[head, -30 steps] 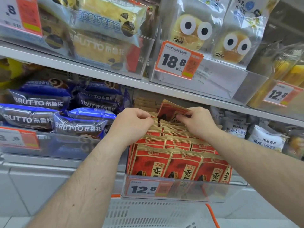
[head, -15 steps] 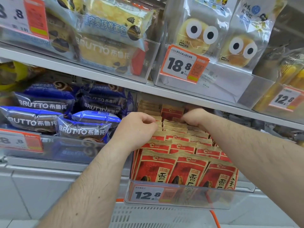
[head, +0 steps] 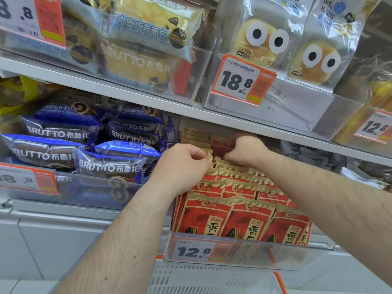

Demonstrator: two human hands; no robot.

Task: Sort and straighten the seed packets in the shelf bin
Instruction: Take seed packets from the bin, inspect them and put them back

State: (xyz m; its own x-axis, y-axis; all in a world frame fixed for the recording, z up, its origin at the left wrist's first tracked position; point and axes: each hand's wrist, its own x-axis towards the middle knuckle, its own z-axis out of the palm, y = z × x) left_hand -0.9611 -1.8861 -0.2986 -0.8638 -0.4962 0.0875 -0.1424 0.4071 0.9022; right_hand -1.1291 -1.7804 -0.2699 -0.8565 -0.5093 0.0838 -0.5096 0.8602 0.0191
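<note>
We face the shelf (head: 127, 90), the metal board running across above our arms. Under it sits the clear bin (head: 244, 254), its front wall carrying a 12.8 price tag (head: 194, 250). Inside stand the red and gold seed packets (head: 244, 219), rowed front to back, three upright across the front. To the left lie the blue bread packs (head: 110, 164) in their own tray. Now our hands, both deep at the back rows. Our left hand (head: 180, 166) has its fingers curled at the tops of the left-side packets; we cannot tell whether it pinches one. Our right hand (head: 247, 150) is blurred, fingers curled round one red packet (head: 220, 146) at the very back, which stands higher than its neighbours, just under the shelf edge.
</note>
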